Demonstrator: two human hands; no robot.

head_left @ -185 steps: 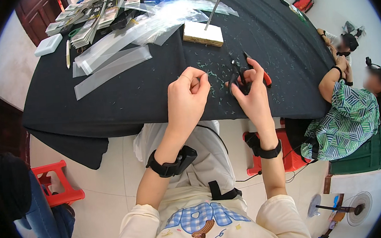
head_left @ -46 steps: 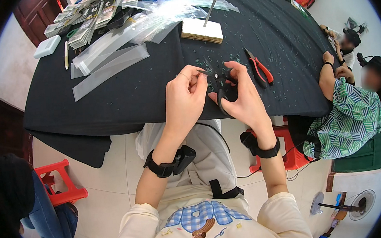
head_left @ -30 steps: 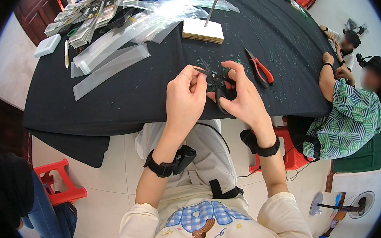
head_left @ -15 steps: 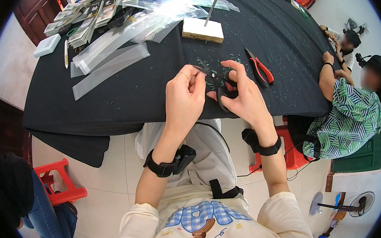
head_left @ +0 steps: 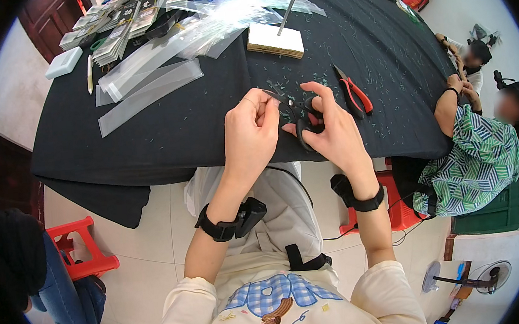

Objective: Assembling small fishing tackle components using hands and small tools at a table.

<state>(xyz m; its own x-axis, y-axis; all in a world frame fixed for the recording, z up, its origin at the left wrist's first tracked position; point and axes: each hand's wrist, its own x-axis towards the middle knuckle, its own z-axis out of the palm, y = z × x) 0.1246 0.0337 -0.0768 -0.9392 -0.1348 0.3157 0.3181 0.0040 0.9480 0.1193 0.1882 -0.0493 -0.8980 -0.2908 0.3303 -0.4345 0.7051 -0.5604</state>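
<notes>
My right hand (head_left: pixel 331 123) grips a pair of black-handled scissors (head_left: pixel 292 103), with fingers through the handle loops and the index finger raised. The blades point up and left toward my left hand (head_left: pixel 250 126). That hand is closed in a pinch right beside the blade tips, and what lies between its fingers is too small or hidden to make out. Small green clippings (head_left: pixel 274 83) are scattered on the black cloth around the scissors. To the right of my right hand lie red-handled pliers (head_left: pixel 357 96), jaws pointing away from me.
Beyond my hands stands a white-topped wooden block (head_left: pixel 274 40) with a metal rod upright in it. Clear plastic sleeves (head_left: pixel 151 97), a pen (head_left: pixel 90 73), a white box (head_left: pixel 64 63) and bundled packets (head_left: pixel 122 42) lie at the far left. People sit at the right (head_left: pixel 478 157) and left (head_left: pixel 60 269).
My hands and the scissors have hardly moved. At the right, the person in the green patterned top has shifted their head and hands slightly.
</notes>
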